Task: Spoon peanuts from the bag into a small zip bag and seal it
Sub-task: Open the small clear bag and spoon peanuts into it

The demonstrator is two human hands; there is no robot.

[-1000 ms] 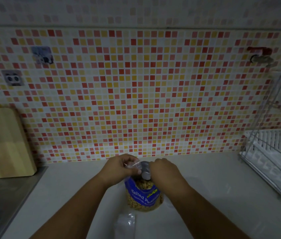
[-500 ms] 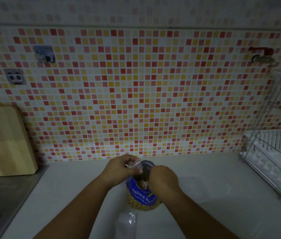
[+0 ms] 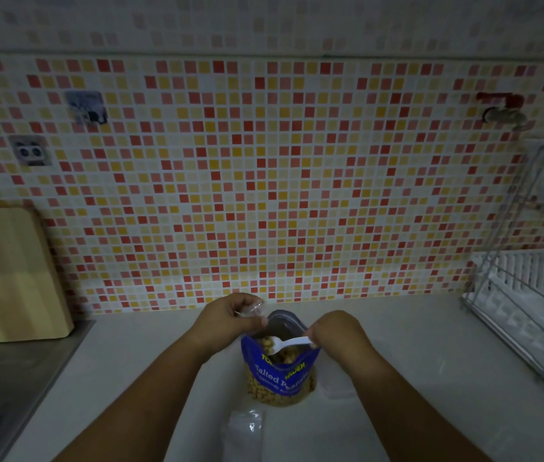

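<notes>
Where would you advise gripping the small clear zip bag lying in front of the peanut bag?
Probably pinch the small zip bag at its far edge, from above: it lies flat on the counter, so only an edge lifts. The right hand holds the spoon, the left hand the peanut bag.

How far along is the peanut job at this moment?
Done: the peanut bag stands open. In hand: left hand holds its rim; right hand holds the white spoon inside. Left: the small zip bag lies on the counter, apparently unfilled and unsealed.
</notes>
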